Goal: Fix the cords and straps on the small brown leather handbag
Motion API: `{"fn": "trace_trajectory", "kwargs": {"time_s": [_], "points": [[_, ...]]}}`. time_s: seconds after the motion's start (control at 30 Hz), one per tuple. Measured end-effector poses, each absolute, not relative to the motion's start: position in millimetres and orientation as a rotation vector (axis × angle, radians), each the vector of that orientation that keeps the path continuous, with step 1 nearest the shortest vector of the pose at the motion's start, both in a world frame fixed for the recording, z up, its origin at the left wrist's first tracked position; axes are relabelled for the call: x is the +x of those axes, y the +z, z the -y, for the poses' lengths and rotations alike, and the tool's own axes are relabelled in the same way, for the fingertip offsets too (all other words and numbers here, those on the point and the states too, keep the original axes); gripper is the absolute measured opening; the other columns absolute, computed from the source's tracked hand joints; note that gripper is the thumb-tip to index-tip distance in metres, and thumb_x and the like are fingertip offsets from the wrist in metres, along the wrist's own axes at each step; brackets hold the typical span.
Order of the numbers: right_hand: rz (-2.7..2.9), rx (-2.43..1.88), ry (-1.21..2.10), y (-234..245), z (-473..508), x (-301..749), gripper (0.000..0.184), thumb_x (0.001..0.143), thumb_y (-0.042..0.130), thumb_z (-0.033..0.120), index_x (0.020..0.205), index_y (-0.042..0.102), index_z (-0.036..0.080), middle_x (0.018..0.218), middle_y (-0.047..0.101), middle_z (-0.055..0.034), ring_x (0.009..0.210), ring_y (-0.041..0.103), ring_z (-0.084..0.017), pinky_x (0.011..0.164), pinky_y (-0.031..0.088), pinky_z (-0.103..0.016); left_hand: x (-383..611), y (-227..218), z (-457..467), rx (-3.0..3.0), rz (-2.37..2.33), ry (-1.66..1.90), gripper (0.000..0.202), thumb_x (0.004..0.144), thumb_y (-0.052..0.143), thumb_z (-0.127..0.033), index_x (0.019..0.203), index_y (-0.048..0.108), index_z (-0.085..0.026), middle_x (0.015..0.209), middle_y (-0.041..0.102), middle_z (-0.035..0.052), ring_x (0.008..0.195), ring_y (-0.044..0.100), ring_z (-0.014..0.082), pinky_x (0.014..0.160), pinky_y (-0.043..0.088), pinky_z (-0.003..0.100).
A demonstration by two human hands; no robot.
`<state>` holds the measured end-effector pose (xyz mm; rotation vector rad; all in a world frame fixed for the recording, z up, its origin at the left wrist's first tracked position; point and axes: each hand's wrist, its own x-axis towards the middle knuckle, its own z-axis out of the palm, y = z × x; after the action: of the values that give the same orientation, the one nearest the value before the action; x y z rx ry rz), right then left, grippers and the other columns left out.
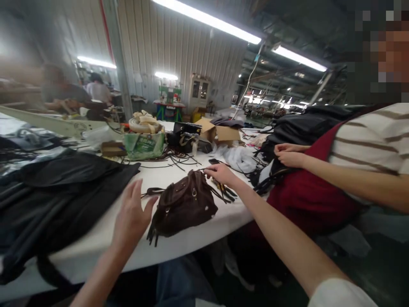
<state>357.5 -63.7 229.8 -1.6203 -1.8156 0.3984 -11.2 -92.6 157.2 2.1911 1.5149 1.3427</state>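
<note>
A small dark brown leather bag (188,204) with a flap, metal buckles and hanging tassels lies on the white table (179,242) in front of me. My right hand (220,174) is closed at the bag's upper right edge, pinching what looks like its thin dark cord. On the bag's other side, my left hand (132,211) is held up with thumb and fingers apart, holding nothing. Yellow-and-black handled pliers (223,189) lie beside the bag, partly hidden by my right forearm.
Large black bags (76,183) cover the table's left side. Behind are a green box (143,146) holding rolled strips, loose dark cords (179,160), clear plastic (239,158) and an open carton (223,133). At right, a co-worker in a red apron (297,200) handles black material.
</note>
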Motion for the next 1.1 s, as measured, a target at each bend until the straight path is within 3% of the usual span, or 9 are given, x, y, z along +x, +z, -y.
{"fn": "trace_trajectory", "kwargs": {"time_s": [0.1,0.13,0.2,0.27,0.33,0.47,0.67,0.87,1.1], "points": [[1.842,-1.698,0.450,213.4,54.7,377.4,0.015,0.098,0.076,0.025,0.102,0.085,0.013,0.086,0.082,-0.0011,0.074,0.070,-0.015,0.080,0.056,-0.026,6.0,111.0,121.1,1.845,-1.533,1.293,0.074,0.099,0.058,-0.072,0.145,0.061,-0.013,0.142,0.065,0.0229,0.129,0.068,0.0432,0.104,0.065,0.063],[1.818,-1.736,0.419,206.4,59.7,380.2,0.019,0.095,0.078,0.024,0.111,0.084,0.015,0.098,0.084,-0.0028,0.085,0.074,-0.018,0.088,0.057,-0.029,10.6,94.3,130.0,1.676,-1.518,1.258,0.081,0.093,0.063,-0.078,0.139,0.064,-0.011,0.136,0.068,0.0233,0.123,0.071,0.0434,0.097,0.068,0.062],[1.709,-1.836,0.303,189.9,77.4,382.1,0.030,0.094,0.079,0.028,0.122,0.081,0.017,0.121,0.082,-0.0082,0.107,0.074,-0.024,0.104,0.054,-0.034,15.6,67.4,146.4,1.419,-1.458,1.201,0.087,0.084,0.071,-0.082,0.133,0.066,-0.011,0.132,0.071,0.0238,0.124,0.072,0.0441,0.096,0.069,0.060],[1.547,-1.952,0.186,172.0,100.8,382.4,0.029,0.098,0.075,0.038,0.118,0.079,0.018,0.129,0.078,-0.0143,0.118,0.071,-0.030,0.109,0.051,-0.041,16.2,54.5,159.7,1.307,-1.399,1.192,0.082,0.084,0.075,-0.079,0.133,0.067,-0.013,0.136,0.072,0.0228,0.132,0.070,0.0433,0.101,0.069,0.057],[1.410,-2.055,0.211,154.5,124.6,383.4,0.038,0.102,0.067,0.055,0.101,0.078,0.019,0.112,0.079,-0.0159,0.108,0.072,-0.033,0.098,0.053,-0.044,16.1,54.5,167.8,1.321,-1.359,1.228,0.072,0.088,0.076,-0.074,0.131,0.069,-0.016,0.138,0.071,0.0202,0.133,0.069,0.0407,0.101,0.069,0.054],[1.375,-2.035,0.636,122.7,155.5,381.9,0.067,0.099,0.056,0.081,0.075,0.071,0.021,0.070,0.070,-0.0068,0.070,0.068,-0.025,0.067,0.051,-0.034,21.8,62.8,168.2,1.467,-1.298,1.264,0.057,0.093,0.076,-0.065,0.127,0.073,-0.020,0.133,0.070,0.0146,0.115,0.075,0.0330,0.092,0.071,0.046],[1.318,-1.802,0.854,93.8,152.6,376.3,0.051,0.091,0.070,0.069,0.087,0.082,0.019,0.090,0.080,-0.0057,0.084,0.070,-0.026,0.072,0.053,-0.033,22.1,56.2,149.3,1.640,-1.312,1.238,0.038,0.095,0.070,-0.057,0.114,0.077,-0.024,0.117,0.075,0.0079,0.103,0.073,0.0296,0.094,0.061,0.045],[1.111,-1.644,1.005,86.3,147.4,376.3,0.046,0.075,0.086,0.064,0.078,0.079,0.019,0.077,0.078,-0.0046,0.073,0.069,-0.025,0.070,0.056,-0.034,15.5,67.8,144.6,1.521,-1.369,1.082,0.036,0.089,0.066,-0.059,0.091,0.075,-0.024,0.085,0.074,0.0044,0.078,0.065,0.0264,0.077,0.048,0.040],[0.793,-1.326,1.152,122.5,145.8,359.1,0.043,0.082,0.086,0.056,0.104,0.081,0.019,0.101,0.085,-0.0091,0.093,0.081,-0.029,0.091,0.065,-0.039,20.1,97.0,129.7,1.369,-1.296,1.084,0.045,0.086,0.067,-0.066,0.089,0.072,-0.021,0.073,0.067,0.0033,0.073,0.058,0.0235,0.071,0.044,0.035]]}}
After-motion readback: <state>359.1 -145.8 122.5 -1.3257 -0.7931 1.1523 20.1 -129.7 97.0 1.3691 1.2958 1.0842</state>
